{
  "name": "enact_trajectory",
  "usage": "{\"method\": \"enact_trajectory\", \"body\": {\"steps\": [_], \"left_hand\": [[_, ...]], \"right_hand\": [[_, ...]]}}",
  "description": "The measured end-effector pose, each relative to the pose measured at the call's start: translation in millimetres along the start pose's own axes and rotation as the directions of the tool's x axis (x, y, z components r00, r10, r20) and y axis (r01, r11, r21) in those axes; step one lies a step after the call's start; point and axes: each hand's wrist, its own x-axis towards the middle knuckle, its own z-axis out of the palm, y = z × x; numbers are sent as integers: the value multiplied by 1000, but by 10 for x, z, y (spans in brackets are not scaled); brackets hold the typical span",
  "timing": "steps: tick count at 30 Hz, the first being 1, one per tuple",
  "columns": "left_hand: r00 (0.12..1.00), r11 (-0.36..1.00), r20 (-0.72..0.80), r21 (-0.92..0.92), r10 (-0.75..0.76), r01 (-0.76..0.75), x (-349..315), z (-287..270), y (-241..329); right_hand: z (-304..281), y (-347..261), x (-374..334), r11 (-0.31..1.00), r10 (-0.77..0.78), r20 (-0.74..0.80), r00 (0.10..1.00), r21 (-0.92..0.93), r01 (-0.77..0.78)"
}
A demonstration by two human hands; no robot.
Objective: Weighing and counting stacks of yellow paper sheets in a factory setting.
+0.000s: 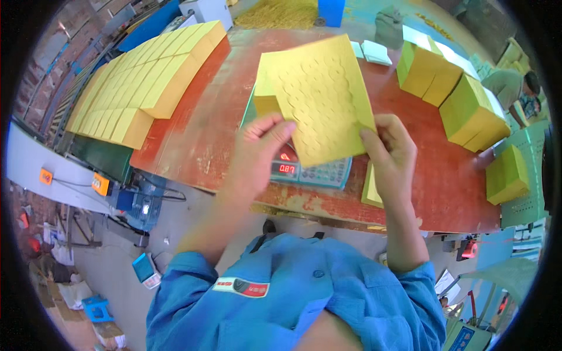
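A yellow paper sheet point(322, 99) with rows of curved cut marks is held up in front of me, slightly tilted. My left hand point(260, 146) is closed at its left edge, thumb tip against the paper. On the opposite side my right hand point(391, 149) pinches the lower right edge between thumb and fingers. Below the sheet stands a teal weighing scale point(339, 175) with a lit red display, partly hidden by the paper. A yellow paper stack point(267, 102) rests behind the sheet, over the scale. Another small yellow stack point(372, 190) lies beside my right wrist.
The red worktable point(193, 146) carries a long block of yellow paper stacks point(146, 70) at left and taller stacks point(430, 70) at right. One stack point(508, 175) sits by a green perforated panel point(530, 175). A person point(509, 88) bends at far right.
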Motion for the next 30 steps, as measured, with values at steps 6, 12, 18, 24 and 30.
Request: {"method": "enact_trajectory", "body": {"steps": [6, 12, 18, 24, 30], "left_hand": [[997, 984, 47, 170, -69, 60, 1000, -948, 368], [979, 967, 133, 221, -157, 125, 1440, -1217, 356], [968, 948, 172, 291, -186, 130, 1635, -1277, 240], [968, 929, 166, 349, -188, 121, 1682, -1298, 121], [975, 921, 122, 367, -183, 127, 1689, -1296, 63]], "right_hand": [[754, 172, 680, 991, 58, -12, 998, -117, -59], [944, 399, 941, 970, 97, -55, 994, -218, -107], [973, 435, 1033, 949, 90, -99, 991, -292, -116], [1006, 552, 1087, 890, 69, -140, 988, -439, -125], [1035, 556, 1058, 787, -75, -141, 987, -616, -28]]}}
